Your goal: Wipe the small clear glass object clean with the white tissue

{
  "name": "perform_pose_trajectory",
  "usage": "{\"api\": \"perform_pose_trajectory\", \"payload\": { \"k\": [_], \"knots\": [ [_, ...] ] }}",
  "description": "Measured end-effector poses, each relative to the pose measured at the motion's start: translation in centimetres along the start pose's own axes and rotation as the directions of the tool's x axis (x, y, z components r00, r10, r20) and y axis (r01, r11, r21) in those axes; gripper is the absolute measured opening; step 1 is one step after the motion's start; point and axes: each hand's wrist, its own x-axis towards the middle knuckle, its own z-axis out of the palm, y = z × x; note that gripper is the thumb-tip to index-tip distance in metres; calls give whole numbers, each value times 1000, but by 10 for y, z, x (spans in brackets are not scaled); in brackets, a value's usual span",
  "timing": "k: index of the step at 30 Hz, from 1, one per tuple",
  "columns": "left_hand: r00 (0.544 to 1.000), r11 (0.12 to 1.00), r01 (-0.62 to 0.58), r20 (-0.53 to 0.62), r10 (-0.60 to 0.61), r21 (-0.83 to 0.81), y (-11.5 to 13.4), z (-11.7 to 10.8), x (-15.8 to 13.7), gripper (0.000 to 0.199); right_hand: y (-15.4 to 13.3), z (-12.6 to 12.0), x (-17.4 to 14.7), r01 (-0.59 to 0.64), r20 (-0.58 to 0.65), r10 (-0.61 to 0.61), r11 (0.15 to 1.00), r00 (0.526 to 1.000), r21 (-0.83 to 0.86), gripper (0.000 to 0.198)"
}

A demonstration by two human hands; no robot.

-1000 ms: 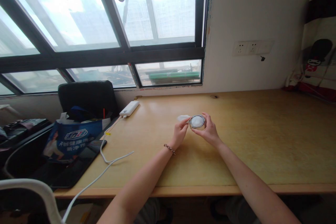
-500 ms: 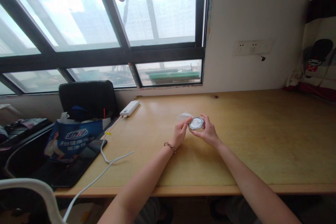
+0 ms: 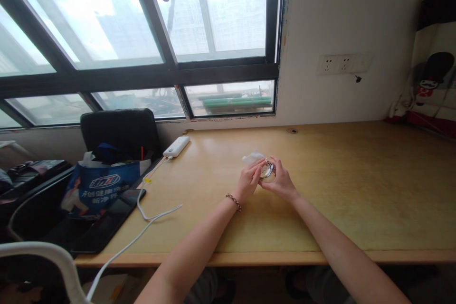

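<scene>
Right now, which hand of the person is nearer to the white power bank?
Left. The left hand is to the right of the white power bank, lower in the picture; the right hand is farther right, beyond the left hand.

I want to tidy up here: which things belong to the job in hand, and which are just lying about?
In hand:
Round silvery object: right hand holding, left hand partly covering
Filmy white piece by left hand

Lying about:
White power bank
White cable
Flat black slab
Blue bag
</scene>
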Motion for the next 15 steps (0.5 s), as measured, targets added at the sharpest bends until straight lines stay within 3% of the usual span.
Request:
{"api": "perform_pose_trajectory", "payload": {
  "k": [8,15],
  "knots": [
    [998,993,25,-68,-17,112,-8,4,-3,34,6,-6,5,-18,-232,-8,994,973,-110,79],
    [996,978,-70,-38,79,196,-5,5,-5,35,8,-8,7,-38,-278,1,991,960,-127,81]
  ]
}}
